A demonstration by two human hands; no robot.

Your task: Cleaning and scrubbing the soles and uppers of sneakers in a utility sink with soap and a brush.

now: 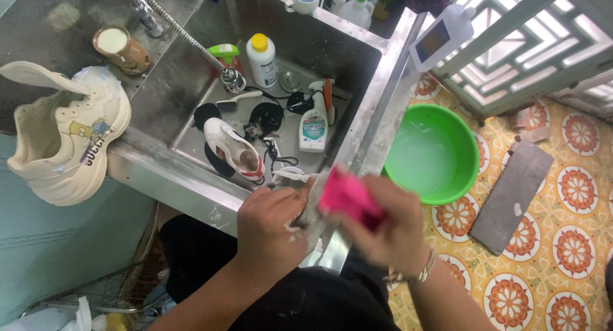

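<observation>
Closed grip of right hand [389, 219] holds pink brush [350, 202]; left hand [273, 225] clasps a shoe [306, 206].

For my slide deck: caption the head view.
Left hand steadies a pale item at the steel sink rim while right hand scrubs with a pink brush.

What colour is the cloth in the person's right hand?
Bright pink. The cloth is gripped in the right hand, seen in the head view.

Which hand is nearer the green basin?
Right. The right hand, holding a pink brush, sits just beside the green basin; the left hand is farther off, at the sink's corner.
</observation>
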